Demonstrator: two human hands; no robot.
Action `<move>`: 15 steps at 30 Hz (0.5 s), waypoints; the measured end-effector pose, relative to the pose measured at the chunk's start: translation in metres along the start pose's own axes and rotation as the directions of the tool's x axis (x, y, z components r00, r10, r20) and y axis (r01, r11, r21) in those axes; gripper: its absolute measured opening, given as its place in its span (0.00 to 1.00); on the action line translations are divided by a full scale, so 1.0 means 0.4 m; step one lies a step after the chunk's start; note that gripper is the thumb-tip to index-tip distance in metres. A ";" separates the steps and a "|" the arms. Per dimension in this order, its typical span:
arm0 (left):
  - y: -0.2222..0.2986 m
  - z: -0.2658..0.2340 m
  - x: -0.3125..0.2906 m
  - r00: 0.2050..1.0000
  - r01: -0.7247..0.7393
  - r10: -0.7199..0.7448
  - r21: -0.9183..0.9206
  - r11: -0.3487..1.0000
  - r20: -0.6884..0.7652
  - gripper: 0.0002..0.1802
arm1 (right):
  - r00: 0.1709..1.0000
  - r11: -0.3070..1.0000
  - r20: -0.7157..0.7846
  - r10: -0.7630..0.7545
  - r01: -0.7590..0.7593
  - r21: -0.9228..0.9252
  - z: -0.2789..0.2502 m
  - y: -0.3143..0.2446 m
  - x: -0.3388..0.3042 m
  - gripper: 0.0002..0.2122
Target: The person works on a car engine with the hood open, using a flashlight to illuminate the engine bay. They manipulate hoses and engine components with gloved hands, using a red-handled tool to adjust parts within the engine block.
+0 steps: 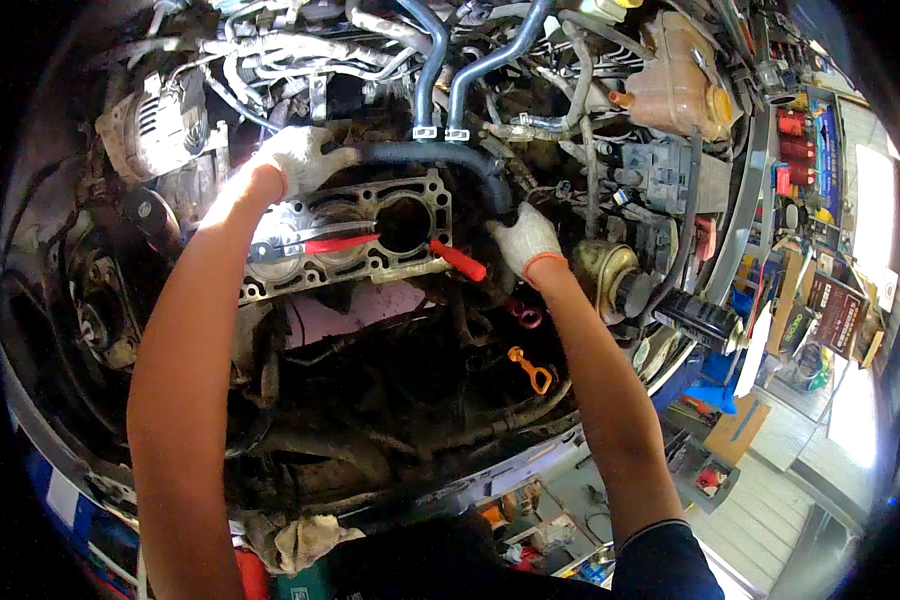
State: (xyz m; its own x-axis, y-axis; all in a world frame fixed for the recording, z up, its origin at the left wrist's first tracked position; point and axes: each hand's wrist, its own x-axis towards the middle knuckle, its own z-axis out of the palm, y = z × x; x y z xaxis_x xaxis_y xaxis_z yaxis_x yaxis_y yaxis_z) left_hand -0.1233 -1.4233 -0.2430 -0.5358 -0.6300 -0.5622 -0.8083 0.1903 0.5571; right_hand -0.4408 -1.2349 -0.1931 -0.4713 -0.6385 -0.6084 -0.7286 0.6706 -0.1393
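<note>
A thick black bent hose (435,153) runs behind the engine block, beneath two blue-grey hoses (432,75) with white clips. My left hand (305,160), in a whitish knit glove, is closed around its left end. My right hand (526,242), gloved with an orange cuff, has its fingers curled at the hose's lower right end; the fingertips are partly hidden. Between my arms lies the bare engine block (436,205), its cylinder bores showing. On its top rest a flat-bladed tool with a red handle (335,244) and another red handle (458,260).
At the upper right sits a brownish coolant tank (675,80) with a yellow cap. An orange dipstick handle (530,371) stands below my right hand, near an oil filler neck (625,290) with a black cap. An alternator (160,125) is at left. A rag (310,543) hangs over the front edge.
</note>
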 end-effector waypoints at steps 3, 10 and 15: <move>0.027 -0.020 0.000 0.999 0.039 -0.040 0.021 0.999 0.031 0.41 | 0.990 0.989 -0.107 -0.093 0.080 -0.125 0.052 0.036 0.010 0.24; 0.028 -0.027 -0.020 1.000 -0.013 0.013 -0.009 1.000 -0.004 0.38 | 0.990 0.994 0.140 0.006 0.010 -0.112 0.014 0.097 -0.109 0.29; 0.008 -0.001 0.005 1.000 0.007 -0.007 0.078 0.997 0.005 0.38 | 0.995 0.997 -0.099 0.027 -0.034 -0.065 -0.007 0.062 -0.095 0.26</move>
State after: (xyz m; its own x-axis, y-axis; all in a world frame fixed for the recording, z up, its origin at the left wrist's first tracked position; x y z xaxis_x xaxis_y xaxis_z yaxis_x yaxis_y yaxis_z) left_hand -0.1267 -1.4241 -0.2421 -0.5311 -0.6273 -0.5696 -0.8285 0.2437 0.5042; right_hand -0.4424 -1.1949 -0.1713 -0.5379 -0.6541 -0.5318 -0.7428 0.6661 -0.0680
